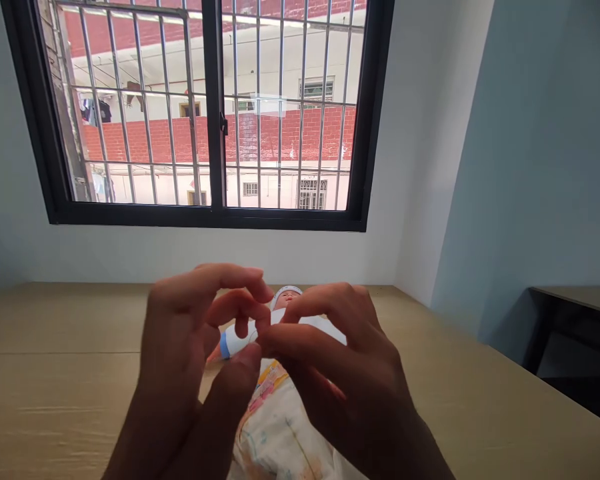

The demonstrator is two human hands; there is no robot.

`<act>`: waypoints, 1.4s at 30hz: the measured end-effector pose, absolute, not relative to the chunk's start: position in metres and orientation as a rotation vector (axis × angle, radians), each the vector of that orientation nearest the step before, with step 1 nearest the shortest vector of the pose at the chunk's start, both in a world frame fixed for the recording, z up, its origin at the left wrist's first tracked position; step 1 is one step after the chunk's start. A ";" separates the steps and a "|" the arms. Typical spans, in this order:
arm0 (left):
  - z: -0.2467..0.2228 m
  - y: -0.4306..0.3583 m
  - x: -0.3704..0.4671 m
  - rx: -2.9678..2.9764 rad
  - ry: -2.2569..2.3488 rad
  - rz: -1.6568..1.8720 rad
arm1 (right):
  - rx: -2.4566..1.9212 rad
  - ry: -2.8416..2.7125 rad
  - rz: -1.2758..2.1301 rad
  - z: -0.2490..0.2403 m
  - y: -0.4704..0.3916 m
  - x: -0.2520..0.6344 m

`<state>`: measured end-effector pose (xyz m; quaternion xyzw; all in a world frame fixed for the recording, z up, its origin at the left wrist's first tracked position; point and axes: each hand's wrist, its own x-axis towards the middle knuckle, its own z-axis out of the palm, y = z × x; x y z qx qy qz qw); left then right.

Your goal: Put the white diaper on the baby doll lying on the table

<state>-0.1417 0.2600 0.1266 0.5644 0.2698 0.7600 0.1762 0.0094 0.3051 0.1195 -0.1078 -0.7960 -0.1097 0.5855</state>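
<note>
My left hand (195, 340) and my right hand (345, 353) are raised in front of me, their fingertips meeting in the middle. The left fingers are curled, with the thumb close to the right fingertips. On the right, the thumb and fingers are drawn together in a pinch. Whatever lies between the fingertips is too small or hidden to name. Behind and below the hands, a baby doll (287, 295) lies on its back in a white cap and a white top with a blue cuff (224, 345). A white printed cloth (280, 433) covers its lower part. My hands hide much of its body.
The doll lies on a light wooden tabletop (60, 387) that runs back to the wall. Above it is a black-framed window (213, 133) with metal bars. At the right, beyond the table edge, stands a dark piece of furniture (575, 333).
</note>
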 end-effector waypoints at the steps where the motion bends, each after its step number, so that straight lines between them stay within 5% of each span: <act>1: 0.126 0.261 -0.144 1.666 0.809 2.116 | -0.255 -1.869 -0.272 0.120 0.305 0.009; 14: 0.127 0.264 -0.143 1.583 0.647 1.835 | -0.265 -1.966 0.212 0.123 0.308 0.011; 28: 0.134 0.279 -0.155 1.442 0.502 1.702 | -0.265 -1.804 0.163 0.131 0.309 0.019; 37: 0.140 0.275 -0.149 1.095 0.428 1.676 | -0.103 -1.657 1.015 0.124 0.313 0.016; 42: 0.138 0.275 -0.147 1.061 0.416 1.660 | -0.009 -1.652 1.081 0.124 0.310 0.013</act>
